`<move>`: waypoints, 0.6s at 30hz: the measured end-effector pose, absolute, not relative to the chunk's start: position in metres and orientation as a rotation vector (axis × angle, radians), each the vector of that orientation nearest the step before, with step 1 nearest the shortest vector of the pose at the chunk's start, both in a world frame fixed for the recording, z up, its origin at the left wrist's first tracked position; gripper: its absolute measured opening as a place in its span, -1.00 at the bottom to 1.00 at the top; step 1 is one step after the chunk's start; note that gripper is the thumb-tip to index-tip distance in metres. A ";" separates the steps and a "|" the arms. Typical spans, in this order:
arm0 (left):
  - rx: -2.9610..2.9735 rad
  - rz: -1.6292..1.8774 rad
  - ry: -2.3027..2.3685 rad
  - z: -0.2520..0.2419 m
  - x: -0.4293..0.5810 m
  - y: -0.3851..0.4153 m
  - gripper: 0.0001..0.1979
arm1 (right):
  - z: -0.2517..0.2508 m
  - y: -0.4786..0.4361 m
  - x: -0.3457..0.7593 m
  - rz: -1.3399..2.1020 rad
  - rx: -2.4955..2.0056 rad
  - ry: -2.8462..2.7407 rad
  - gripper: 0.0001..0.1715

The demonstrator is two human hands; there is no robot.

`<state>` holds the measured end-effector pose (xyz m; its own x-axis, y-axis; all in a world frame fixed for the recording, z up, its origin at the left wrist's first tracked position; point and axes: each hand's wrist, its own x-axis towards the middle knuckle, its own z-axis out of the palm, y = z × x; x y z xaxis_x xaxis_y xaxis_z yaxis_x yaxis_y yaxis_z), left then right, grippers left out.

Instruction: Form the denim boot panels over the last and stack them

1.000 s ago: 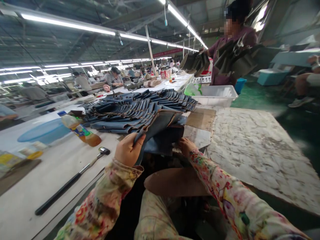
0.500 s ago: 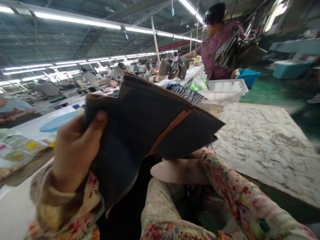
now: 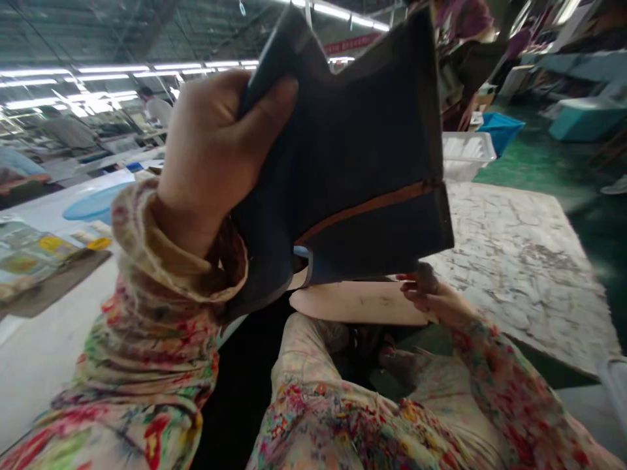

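The left hand is raised, forearm angled up from lower left, and grips the left edge of a dark blue boot-upper panel, thumb across its face. The panel stands upright before the view, long axis running left to right, with a tan strip rising rightward. The right hand lies below the panel's lower right corner, fingers narrowly curled beside a pale curved piece; any contact with the panel cannot be confirmed.

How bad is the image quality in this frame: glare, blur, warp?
Head view: ceiling light tubes glare at upper left; wide-angle warp bends the roof lines and swells the left hand; the dark leather piece looks dim, its edges slightly soft.
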<state>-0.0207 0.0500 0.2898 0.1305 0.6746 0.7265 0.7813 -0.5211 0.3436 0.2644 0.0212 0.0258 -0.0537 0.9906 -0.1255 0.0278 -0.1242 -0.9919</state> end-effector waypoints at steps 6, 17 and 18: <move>-2.415 -1.427 -1.309 0.292 -0.013 0.050 -0.61 | 0.050 0.026 0.250 1.384 -1.253 -0.708 -0.52; -2.404 -1.866 -1.661 0.197 -0.126 0.043 -0.64 | 0.165 0.042 0.268 0.558 -1.793 -1.097 -0.47; -2.404 -1.851 -1.783 0.182 -0.140 0.043 -0.63 | 0.171 0.042 0.267 0.507 -1.771 -1.220 -0.47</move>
<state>-0.1395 0.0427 0.1820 -0.0292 0.8616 0.5068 0.4740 -0.4345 0.7659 0.2666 0.0419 0.1708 0.4291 0.8907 0.1499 0.5226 -0.1094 -0.8455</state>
